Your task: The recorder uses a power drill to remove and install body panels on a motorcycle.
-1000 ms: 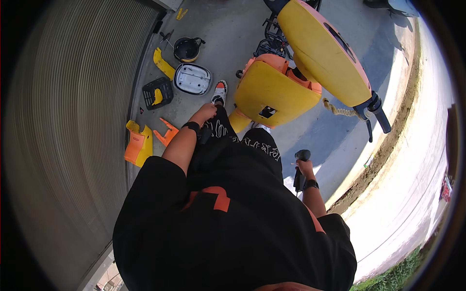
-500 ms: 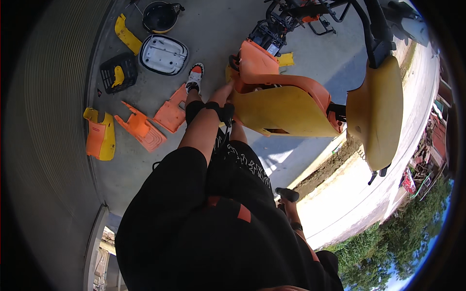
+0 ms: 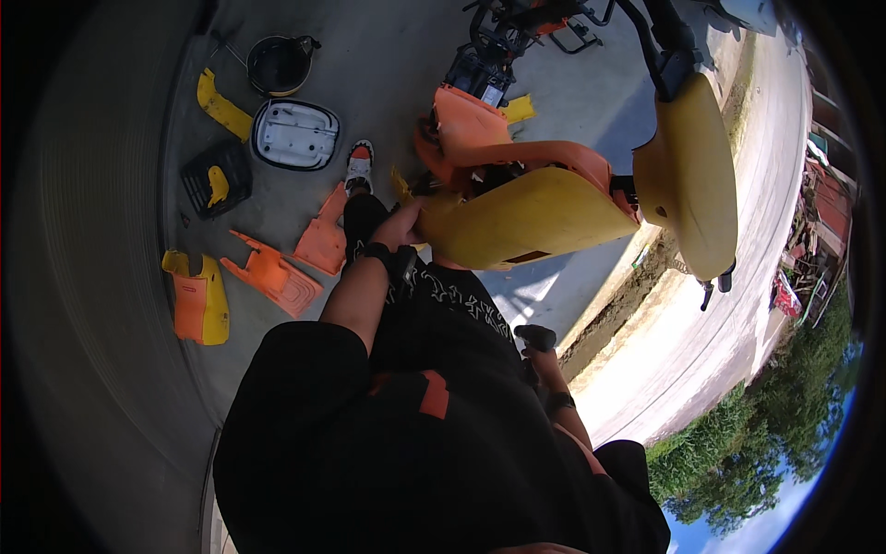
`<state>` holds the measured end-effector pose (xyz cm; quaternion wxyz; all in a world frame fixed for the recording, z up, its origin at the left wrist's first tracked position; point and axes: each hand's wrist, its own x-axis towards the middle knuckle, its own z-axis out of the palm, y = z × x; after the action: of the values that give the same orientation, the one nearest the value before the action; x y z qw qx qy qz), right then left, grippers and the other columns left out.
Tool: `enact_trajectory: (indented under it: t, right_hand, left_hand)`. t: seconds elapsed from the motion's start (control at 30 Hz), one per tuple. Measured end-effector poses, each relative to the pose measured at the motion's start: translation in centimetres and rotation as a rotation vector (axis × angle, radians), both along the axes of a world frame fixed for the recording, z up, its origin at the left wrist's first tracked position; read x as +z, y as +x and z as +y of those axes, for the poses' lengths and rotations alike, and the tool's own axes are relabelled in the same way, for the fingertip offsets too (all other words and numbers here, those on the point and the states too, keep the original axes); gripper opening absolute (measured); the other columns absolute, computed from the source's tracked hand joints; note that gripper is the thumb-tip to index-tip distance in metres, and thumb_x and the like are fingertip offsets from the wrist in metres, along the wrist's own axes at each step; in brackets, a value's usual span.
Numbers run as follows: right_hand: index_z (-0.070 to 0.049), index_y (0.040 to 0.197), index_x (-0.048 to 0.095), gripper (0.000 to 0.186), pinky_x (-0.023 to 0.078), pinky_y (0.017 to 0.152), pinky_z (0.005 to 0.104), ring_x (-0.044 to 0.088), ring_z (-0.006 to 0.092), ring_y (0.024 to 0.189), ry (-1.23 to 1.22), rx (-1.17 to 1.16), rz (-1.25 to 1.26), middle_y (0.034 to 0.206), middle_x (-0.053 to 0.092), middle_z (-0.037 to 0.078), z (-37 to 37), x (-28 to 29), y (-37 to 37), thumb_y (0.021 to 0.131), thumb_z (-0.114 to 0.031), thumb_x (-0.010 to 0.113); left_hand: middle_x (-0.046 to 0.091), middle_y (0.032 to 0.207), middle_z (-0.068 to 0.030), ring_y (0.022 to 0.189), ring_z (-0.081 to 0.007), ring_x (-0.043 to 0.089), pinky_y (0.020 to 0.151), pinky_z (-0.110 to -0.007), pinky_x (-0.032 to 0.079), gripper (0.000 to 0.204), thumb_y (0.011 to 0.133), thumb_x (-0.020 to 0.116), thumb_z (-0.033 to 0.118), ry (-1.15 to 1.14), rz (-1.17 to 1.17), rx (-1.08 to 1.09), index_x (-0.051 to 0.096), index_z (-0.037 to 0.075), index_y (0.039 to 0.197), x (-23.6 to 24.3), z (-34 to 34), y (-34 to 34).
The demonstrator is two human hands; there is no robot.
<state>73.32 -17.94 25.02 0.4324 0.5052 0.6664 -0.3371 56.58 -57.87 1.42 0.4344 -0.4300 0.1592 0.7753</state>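
Observation:
A yellow scooter front panel (image 3: 531, 217), backed by an orange inner shell (image 3: 472, 125), stands in front of me. At the panel's left end is my left hand (image 3: 399, 227), closed at its edge with the fingertips partly hidden. Lower right, my right hand (image 3: 541, 358) is wrapped round the handle of a black cordless drill (image 3: 535, 336), held beside my body, apart from the scooter. A yellow headlight cowl (image 3: 692, 175) with the handlebar sits on the panel's right.
On the floor at left lie orange plastic panels (image 3: 277, 275), a yellow-orange cover (image 3: 201, 300), a black crate (image 3: 217, 177), an upturned seat (image 3: 295, 135), a yellow strip (image 3: 221, 103) and a black helmet-like bowl (image 3: 280, 65). A corrugated wall (image 3: 101, 249) borders them.
My left hand has come back toward me along the panel's left end. My right hand has risen slightly with the drill. The whole view has shifted a little.

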Motion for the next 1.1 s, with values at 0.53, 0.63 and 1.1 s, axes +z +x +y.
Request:
enact_trajectory:
  t: [0.53,0.63,1.1]
  right_hand:
    - [0.0,0.088,0.063,0.014,0.05,0.056,0.0311,0.064,0.017,0.062,0.007,-0.318,0.553,0.072,0.062,0.006,1.9,1.8,-6.9,0.075,-0.008,0.066]
    - [-0.001,0.089,0.064,0.015,0.05,0.057,0.0305,0.064,0.016,0.062,-0.004,-0.268,0.508,0.073,0.063,0.005,1.5,1.7,-7.0,0.076,-0.008,0.067]
    - [-0.002,0.096,0.061,0.02,0.052,0.063,0.0328,0.066,0.0192,0.071,0.013,-0.548,0.792,0.082,0.063,0.007,0.9,-2.8,-16.4,0.078,-0.006,0.065]
  left_hand:
    - [0.058,0.119,-0.0033,0.109,-0.0211,0.055,0.095,-0.039,0.044,0.035,0.093,0.051,0.041,-0.125,-0.024,-0.054,0.055,0.016,0.118,9.5,-1.3,1.9]
    - [0.059,0.121,-0.0099,0.113,-0.0234,0.055,0.097,-0.039,0.043,0.07,0.095,0.04,0.065,-0.165,-0.008,0.032,0.054,0.004,0.126,10.7,-0.7,3.0]
    - [0.058,0.114,-0.0094,0.103,-0.0253,0.06,0.086,-0.038,0.05,0.047,0.097,0.043,0.044,-0.273,-0.024,0.092,0.05,0.006,0.123,8.4,1.3,5.0]
